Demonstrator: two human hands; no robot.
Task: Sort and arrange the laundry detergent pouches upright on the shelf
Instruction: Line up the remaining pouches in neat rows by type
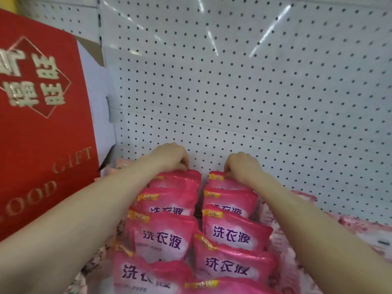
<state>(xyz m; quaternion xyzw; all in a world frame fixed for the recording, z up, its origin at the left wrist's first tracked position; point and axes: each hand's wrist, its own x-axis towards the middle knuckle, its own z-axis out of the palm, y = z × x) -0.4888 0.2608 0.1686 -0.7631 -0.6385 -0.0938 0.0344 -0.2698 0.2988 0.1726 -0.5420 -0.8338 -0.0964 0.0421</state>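
Pink pouches [161, 238] with purple lettering and yellow corner labels, at 6 o'clock. Red gift box [42, 124] with gold lettering, at 9 o'clock. White back panel [254, 81] dotted with dark holes, at 12 o'clock.

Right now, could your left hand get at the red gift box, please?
Probably yes: the red gift box stands beside the left hand with nothing between, though its grip is on the rear left pouch.

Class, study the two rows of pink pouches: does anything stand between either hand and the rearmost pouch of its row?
Nothing visible does. The left hand grips the top edge of the left back pouch, and the right hand grips the right back pouch. Only the pegboard wall lies behind them.
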